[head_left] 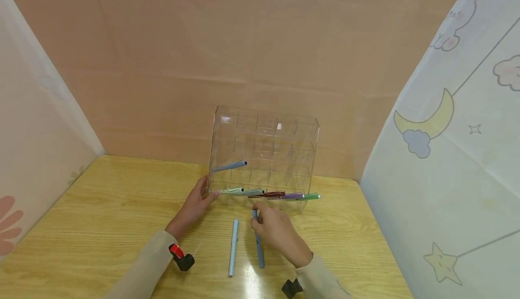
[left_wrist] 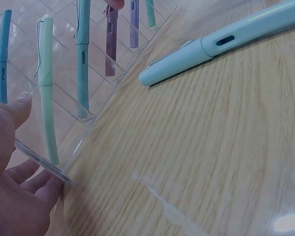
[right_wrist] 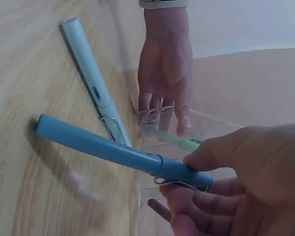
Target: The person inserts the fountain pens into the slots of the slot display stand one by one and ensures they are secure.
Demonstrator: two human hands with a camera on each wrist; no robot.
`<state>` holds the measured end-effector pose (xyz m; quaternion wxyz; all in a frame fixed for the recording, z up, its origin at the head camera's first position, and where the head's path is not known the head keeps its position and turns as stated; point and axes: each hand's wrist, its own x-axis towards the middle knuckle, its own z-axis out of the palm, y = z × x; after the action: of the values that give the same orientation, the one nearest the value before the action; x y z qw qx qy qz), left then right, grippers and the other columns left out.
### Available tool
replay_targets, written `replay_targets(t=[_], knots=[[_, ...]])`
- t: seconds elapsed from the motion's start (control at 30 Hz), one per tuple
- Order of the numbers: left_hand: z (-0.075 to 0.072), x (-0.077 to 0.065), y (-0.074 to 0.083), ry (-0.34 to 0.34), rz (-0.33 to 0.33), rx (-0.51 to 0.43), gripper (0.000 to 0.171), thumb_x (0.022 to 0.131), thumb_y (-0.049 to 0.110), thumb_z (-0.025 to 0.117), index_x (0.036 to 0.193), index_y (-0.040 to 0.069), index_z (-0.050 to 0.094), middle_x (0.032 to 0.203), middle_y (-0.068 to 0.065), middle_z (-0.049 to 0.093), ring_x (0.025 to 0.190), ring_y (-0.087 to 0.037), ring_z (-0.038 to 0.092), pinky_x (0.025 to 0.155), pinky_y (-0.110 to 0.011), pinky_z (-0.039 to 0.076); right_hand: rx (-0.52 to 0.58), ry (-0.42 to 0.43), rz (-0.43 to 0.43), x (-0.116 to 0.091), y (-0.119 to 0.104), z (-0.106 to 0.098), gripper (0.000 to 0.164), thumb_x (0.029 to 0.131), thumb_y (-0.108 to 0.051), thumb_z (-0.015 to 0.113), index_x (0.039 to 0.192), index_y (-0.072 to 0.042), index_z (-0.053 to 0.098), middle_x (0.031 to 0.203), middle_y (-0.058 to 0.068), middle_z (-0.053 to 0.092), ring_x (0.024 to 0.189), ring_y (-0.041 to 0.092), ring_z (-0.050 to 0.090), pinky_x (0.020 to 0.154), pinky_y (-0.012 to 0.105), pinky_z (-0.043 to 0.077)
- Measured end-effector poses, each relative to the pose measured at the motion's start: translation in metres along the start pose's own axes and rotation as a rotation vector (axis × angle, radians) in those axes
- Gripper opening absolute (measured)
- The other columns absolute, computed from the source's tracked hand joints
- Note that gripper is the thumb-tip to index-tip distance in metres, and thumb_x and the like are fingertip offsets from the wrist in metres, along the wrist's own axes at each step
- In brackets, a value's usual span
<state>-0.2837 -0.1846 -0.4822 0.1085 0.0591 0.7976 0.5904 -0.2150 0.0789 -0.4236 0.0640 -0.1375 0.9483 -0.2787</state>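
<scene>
My left hand (head_left: 197,205) grips the lower left side of a clear compartmented rack (head_left: 315,148), its thumb in front and fingers behind the edge. In my right hand (head_left: 277,229) a blue pen (right_wrist: 103,148) is pinched by its clipped cap, thumb on one side and fingers on the other. The pen slants, with its barrel end low over the table. To its left a light blue pen (head_left: 233,248) lies on the wood. Along the rack's bottom row sit pale green (head_left: 232,190), teal (head_left: 254,192), dark red (head_left: 272,194), purple (head_left: 293,195) and green (head_left: 312,196) pens.
Another blue pen (head_left: 230,166) rests one row higher at the rack's left. The rack stands upright on the wooden table (head_left: 122,209), before a plain tan backdrop (head_left: 170,64). A patterned cloth (head_left: 438,163) hangs along the right side, and a pale one (head_left: 36,87) along the left.
</scene>
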Motion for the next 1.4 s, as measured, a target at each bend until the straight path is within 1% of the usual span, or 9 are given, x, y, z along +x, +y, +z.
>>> replay_targets(t=[0.1, 0.27, 0.33, 0.4, 0.6, 0.73, 0.97, 1.27, 1.4], knots=[[0.0, 0.0, -0.001, 0.003, 0.008, -0.003, 0.079, 0.113, 0.031, 0.055, 0.171, 0.006, 0.007, 0.178, -0.025, 0.014, 0.164, -0.05, 0.02, 0.131, -0.064, 0.027, 0.004, 0.003, -0.015, -0.002, -0.001, -0.006, 0.033, 0.102, -0.017, 0.068, 0.131, 0.0, 0.067, 0.06, -0.008, 0.057, 0.042, 0.003, 0.036, 0.04, 0.015, 0.023], [-0.001, -0.001, -0.001, 0.002, 0.012, -0.007, 0.079, 0.113, 0.03, 0.056, 0.171, 0.006, 0.007, 0.178, -0.025, 0.013, 0.164, -0.051, 0.02, 0.131, -0.064, 0.027, 0.008, 0.01, -0.048, -0.006, -0.001, -0.016, 0.029, 0.103, -0.021, 0.072, 0.122, -0.001, 0.068, 0.076, -0.001, 0.07, 0.047, 0.003, 0.045, 0.043, 0.017, 0.033], [-0.001, -0.001, -0.001, -0.005, 0.011, -0.01, 0.081, 0.113, 0.03, 0.056, 0.171, 0.007, 0.006, 0.178, -0.025, 0.013, 0.163, -0.051, 0.02, 0.131, -0.065, 0.027, 0.016, 0.009, -0.047, -0.008, -0.001, -0.02, 0.028, 0.103, -0.024, 0.072, 0.119, -0.002, 0.067, 0.083, 0.0, 0.074, 0.048, 0.003, 0.047, 0.044, 0.018, 0.036], [-0.001, -0.001, 0.0, -0.007, 0.011, -0.014, 0.081, 0.113, 0.031, 0.056, 0.171, 0.007, 0.005, 0.178, -0.025, 0.013, 0.163, -0.051, 0.02, 0.131, -0.065, 0.027, 0.029, 0.009, -0.041, -0.01, -0.002, -0.024, 0.026, 0.103, -0.026, 0.073, 0.116, -0.004, 0.067, 0.085, 0.001, 0.075, 0.049, 0.004, 0.047, 0.045, 0.019, 0.035], [0.0, -0.001, 0.001, -0.001, 0.018, -0.01, 0.079, 0.112, 0.033, 0.057, 0.171, 0.009, 0.009, 0.179, -0.023, 0.014, 0.164, -0.05, 0.02, 0.131, -0.065, 0.026, 0.043, 0.025, -0.042, -0.015, -0.005, -0.032, 0.019, 0.103, -0.027, 0.073, 0.107, -0.009, 0.067, 0.081, -0.005, 0.069, 0.052, 0.003, 0.04, 0.047, 0.019, 0.032], [-0.001, 0.0, -0.001, -0.001, 0.02, 0.0, 0.079, 0.113, 0.033, 0.056, 0.171, 0.008, 0.009, 0.178, -0.024, 0.014, 0.164, -0.05, 0.02, 0.131, -0.065, 0.025, 0.038, 0.042, -0.062, -0.017, -0.005, -0.035, 0.018, 0.102, -0.027, 0.073, 0.103, -0.01, 0.067, 0.08, -0.007, 0.066, 0.052, 0.003, 0.041, 0.047, 0.018, 0.034], [-0.001, 0.003, -0.003, 0.002, 0.017, 0.011, 0.081, 0.112, 0.034, 0.057, 0.171, 0.007, 0.009, 0.178, -0.024, 0.014, 0.164, -0.051, 0.02, 0.131, -0.064, 0.026, 0.008, 0.082, -0.083, -0.019, -0.008, -0.04, 0.017, 0.101, -0.027, 0.075, 0.097, -0.014, 0.066, 0.078, -0.008, 0.067, 0.052, 0.001, 0.042, 0.047, 0.018, 0.036], [-0.001, 0.001, -0.001, -0.009, 0.029, 0.007, 0.08, 0.112, 0.032, 0.058, 0.171, 0.006, 0.009, 0.178, -0.025, 0.015, 0.163, -0.051, 0.021, 0.13, -0.066, 0.027, 0.017, 0.086, -0.06, -0.02, -0.013, -0.051, 0.017, 0.102, -0.029, 0.074, 0.097, -0.014, 0.067, 0.077, -0.01, 0.065, 0.052, 0.002, 0.043, 0.047, 0.019, 0.036], [-0.002, 0.001, -0.001, -0.007, 0.021, -0.003, 0.082, 0.111, 0.033, 0.059, 0.171, 0.007, 0.009, 0.178, -0.025, 0.015, 0.163, -0.051, 0.022, 0.13, -0.066, 0.028, 0.023, 0.102, -0.056, -0.018, -0.017, -0.06, 0.016, 0.102, -0.027, 0.073, 0.096, -0.014, 0.068, 0.078, -0.009, 0.068, 0.051, 0.003, 0.044, 0.046, 0.019, 0.037]])
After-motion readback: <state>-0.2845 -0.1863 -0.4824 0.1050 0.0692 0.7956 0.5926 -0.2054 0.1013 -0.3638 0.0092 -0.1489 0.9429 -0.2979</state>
